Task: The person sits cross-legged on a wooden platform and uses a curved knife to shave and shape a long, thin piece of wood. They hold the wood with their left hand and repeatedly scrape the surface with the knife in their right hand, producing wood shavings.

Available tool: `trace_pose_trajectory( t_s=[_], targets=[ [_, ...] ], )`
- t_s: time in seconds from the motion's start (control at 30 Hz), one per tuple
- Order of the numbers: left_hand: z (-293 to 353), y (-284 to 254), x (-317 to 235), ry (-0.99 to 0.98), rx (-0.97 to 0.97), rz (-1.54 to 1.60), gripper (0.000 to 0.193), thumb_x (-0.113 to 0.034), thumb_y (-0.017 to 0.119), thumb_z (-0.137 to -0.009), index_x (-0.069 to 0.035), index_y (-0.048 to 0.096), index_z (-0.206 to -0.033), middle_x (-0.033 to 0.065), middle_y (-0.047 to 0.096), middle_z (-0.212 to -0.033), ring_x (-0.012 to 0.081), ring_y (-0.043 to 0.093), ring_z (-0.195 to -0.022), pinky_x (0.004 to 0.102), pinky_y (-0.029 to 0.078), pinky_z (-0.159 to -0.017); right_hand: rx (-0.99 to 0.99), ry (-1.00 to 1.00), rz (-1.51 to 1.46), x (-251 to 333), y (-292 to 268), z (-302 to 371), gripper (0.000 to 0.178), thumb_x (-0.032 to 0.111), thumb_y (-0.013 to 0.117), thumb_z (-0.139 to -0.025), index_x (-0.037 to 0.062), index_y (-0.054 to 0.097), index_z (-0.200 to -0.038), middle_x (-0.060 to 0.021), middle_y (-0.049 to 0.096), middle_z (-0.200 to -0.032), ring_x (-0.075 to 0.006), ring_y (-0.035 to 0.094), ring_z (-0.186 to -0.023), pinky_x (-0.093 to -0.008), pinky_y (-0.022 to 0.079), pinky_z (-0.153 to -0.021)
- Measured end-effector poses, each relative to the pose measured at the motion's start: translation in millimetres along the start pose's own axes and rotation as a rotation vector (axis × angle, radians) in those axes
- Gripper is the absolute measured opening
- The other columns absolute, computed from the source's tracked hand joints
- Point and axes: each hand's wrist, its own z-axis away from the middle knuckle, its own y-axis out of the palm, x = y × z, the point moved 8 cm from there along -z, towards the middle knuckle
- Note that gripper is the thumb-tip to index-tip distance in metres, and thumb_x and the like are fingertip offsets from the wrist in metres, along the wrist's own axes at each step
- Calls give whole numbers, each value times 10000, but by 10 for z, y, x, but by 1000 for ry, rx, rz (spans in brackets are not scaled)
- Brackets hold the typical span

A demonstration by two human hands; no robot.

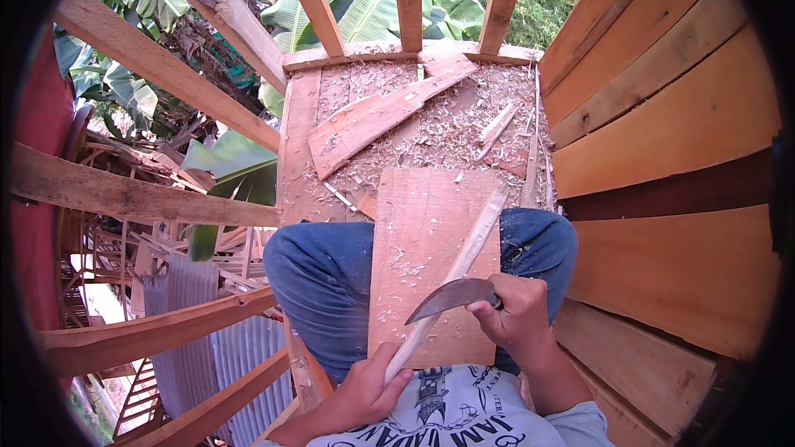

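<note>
The pale wooden stick (474, 247) slants across the flat board (414, 240), its lower end wrapped in the left grip (368, 389) by the board's near edge; the right grip (517, 308), at the board's right edge, is closed round the handle of the curved knife (454, 295). The stick looks light, stiff and dry, perhaps splinter-prone; its lower end, away from the blade, seems the safest hold.

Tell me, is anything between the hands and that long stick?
Nothing visible blocks the left hand: it grips the stick. Between the right hand and the stick is the curved knife it holds, lying across the stick.
</note>
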Motion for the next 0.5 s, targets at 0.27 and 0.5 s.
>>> trace_pose_trajectory(
  t_s=[0.27, 0.5],
  targets=[
    [-44, -43, -34, 79, -22, 7, 263, -152, 518, -928, 30, 447, -1103, 212, 548, -686, 357, 609, -642, 390, 455, -594, 44, -76, 2, 182, 22, -97, 587, 548, 655, -778, 65, 440, -523, -92, 423, -459, -269, 493, -393, -334, 371, -380],
    [-26, -27, 80, -64, 31, 74, 240, -163, 487, -931, 12, 447, -1091, 122, 532, -721, 197, 555, -656, 344, 430, -622, 131, -117, 42, 136, 122, -163, 545, 536, 676, -753, 69, 477, -555, -89, 454, -484, -277, 521, -424, -339, 388, -400]
  ],
)
